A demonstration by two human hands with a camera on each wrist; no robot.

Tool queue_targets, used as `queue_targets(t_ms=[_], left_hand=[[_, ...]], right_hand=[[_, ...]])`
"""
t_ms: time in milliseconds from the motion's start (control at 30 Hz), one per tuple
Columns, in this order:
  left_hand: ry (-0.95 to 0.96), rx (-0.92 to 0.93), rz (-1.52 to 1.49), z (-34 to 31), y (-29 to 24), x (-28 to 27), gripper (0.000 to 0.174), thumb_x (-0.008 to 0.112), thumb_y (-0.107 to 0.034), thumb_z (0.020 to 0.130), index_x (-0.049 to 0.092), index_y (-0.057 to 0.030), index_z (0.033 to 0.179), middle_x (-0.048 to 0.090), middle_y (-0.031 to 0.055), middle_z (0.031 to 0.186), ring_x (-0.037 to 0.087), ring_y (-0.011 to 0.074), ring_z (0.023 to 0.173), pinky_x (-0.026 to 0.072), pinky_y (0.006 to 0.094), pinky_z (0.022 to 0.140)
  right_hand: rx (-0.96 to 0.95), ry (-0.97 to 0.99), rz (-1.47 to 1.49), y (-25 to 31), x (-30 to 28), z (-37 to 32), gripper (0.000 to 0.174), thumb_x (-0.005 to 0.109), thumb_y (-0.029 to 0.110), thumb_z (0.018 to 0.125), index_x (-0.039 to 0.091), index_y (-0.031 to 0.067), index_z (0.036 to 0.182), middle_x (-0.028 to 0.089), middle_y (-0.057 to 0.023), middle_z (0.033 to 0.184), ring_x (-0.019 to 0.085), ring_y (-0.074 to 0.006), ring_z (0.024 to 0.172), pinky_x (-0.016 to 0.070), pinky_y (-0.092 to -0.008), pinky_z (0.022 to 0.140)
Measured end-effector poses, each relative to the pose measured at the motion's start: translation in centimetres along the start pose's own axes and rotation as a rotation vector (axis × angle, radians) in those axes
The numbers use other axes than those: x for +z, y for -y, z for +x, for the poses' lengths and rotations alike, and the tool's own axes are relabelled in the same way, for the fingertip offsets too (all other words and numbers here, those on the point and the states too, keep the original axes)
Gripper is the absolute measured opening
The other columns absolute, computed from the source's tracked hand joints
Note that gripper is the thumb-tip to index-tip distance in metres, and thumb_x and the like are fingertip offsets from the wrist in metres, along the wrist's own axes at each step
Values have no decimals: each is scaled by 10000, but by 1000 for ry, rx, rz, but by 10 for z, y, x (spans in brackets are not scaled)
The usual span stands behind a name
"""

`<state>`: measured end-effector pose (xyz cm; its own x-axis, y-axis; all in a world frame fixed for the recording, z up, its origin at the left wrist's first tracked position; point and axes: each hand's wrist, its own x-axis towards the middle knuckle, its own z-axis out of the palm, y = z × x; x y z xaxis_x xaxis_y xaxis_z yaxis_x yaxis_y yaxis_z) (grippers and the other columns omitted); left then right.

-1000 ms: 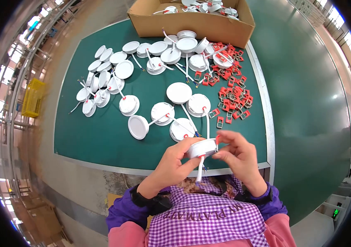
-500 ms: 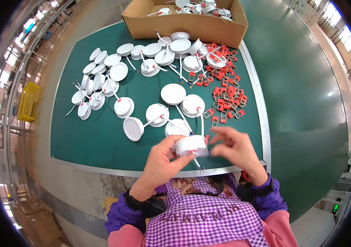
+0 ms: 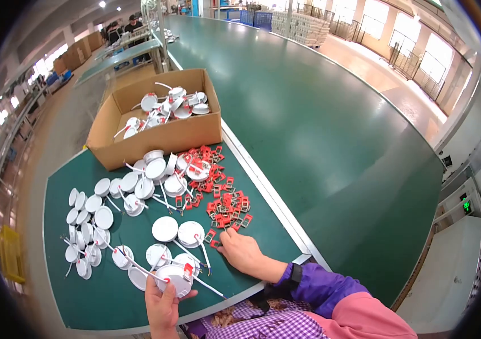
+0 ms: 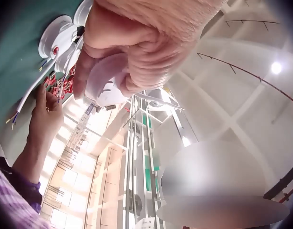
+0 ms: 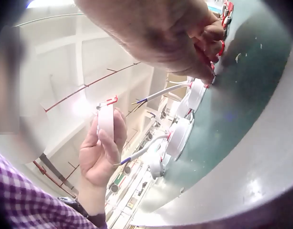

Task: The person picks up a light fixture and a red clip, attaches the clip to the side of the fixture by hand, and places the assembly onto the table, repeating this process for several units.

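Observation:
My left hand (image 3: 164,302) holds a white round downlight (image 3: 173,279) by its rim, its back and cable uppermost. A red-and-metal spring clip (image 3: 188,272) sits on one side of that light; in the right wrist view the same red clip (image 5: 107,101) stands out at the light's edge. My right hand (image 3: 243,254) reaches down to the near edge of a pile of red clips (image 3: 229,210). Its fingertips are right at a single red clip (image 3: 215,244); I cannot tell whether they pinch it.
Several white downlights (image 3: 165,229) with cables lie on the green table, more at its left and back. An open cardboard box (image 3: 155,135) of lights stands at the back. A metal edge strip (image 3: 263,198) separates the table from a wide green surface (image 3: 336,152) on the right.
My right hand has left the light and moved to the red clips. My left hand has moved left with the light, turning its back upward. The head view has swung up and right.

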<state>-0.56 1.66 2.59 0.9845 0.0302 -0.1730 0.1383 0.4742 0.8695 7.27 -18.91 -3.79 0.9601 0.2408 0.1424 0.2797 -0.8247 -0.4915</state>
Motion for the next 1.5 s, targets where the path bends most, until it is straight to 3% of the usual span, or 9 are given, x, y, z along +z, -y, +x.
queue_targets(t_ms=[67, 267, 333, 467, 667, 967, 1133, 1267, 1500], left_hand=[[-18, -39, -4, 2, -1, 0, 433, 491, 26, 835, 362, -15, 1246, 547, 173, 1106, 625, 310, 896, 575, 489, 687], [-82, 76, 202, 7, -4, -2, 468, 675, 126, 651, 504, 25, 1075, 618, 118, 966, 634, 189, 865, 539, 293, 738], [-15, 65, 270, 6, -9, 0, 439, 670, 131, 654, 516, 32, 1053, 620, 119, 969, 638, 190, 841, 536, 295, 747], [15, 78, 28, 7, 1, -7, 396, 630, 103, 737, 508, 28, 1107, 606, 131, 1033, 603, 217, 958, 498, 339, 848], [123, -170, -212, 8, 2, 2, 392, 542, 13, 866, 401, -1, 1231, 540, 118, 1141, 555, 217, 1051, 466, 364, 904], [119, -147, -75, 15, 5, -12, 415, 594, 56, 811, 450, 1, 1196, 550, 106, 1142, 555, 180, 1050, 459, 318, 902], [63, -91, -377, 18, 7, -17, 353, 547, 9, 860, 460, -19, 1201, 550, 124, 1153, 554, 230, 1065, 485, 411, 887], [69, -139, -290, 18, 3, -9, 392, 529, -5, 873, 403, -34, 1244, 545, 122, 1151, 555, 252, 1067, 506, 448, 849], [-51, 194, 178, 29, 10, -2, 286, 651, -32, 800, 552, 11, 1065, 608, 63, 962, 593, 99, 843, 502, 241, 711]], right_hand=[[-16, -1, 37, 0, 1, -2, 236, 613, 219, 805, 470, 33, 828, 523, -142, 834, 590, -322, 700, 478, -421, 575], [-149, -58, 193, -11, 2, -5, 206, 589, 191, 833, 465, 41, 901, 565, -170, 809, 600, -327, 679, 482, -411, 566], [44, -44, 423, -9, -14, -4, 177, 586, 168, 839, 468, 47, 895, 596, -170, 735, 602, -336, 646, 474, -407, 559], [104, -140, 756, -4, -37, 0, 120, 609, 69, 843, 536, -7, 901, 633, -79, 723, 631, -122, 642, 501, -255, 560], [217, -151, 1109, -5, -53, 8, 70, 608, 11, 827, 578, -24, 879, 605, -53, 696, 576, -94, 584, 468, -217, 499], [180, -287, 1057, -17, -85, 19, 61, 593, 45, 849, 581, -10, 872, 585, -27, 662, 560, -77, 541, 437, -193, 473], [99, -398, 1005, -12, -102, 22, 53, 584, 54, 858, 570, 3, 858, 587, -34, 648, 548, -86, 498, 417, -190, 453], [135, -401, 959, -2, -111, 24, 63, 599, 39, 847, 574, -19, 852, 555, -14, 644, 514, -61, 510, 413, -189, 471], [-108, -504, 627, 38, -122, 23, 85, 597, -6, 836, 624, -26, 914, 590, -18, 736, 487, -44, 575, 399, -184, 519]])
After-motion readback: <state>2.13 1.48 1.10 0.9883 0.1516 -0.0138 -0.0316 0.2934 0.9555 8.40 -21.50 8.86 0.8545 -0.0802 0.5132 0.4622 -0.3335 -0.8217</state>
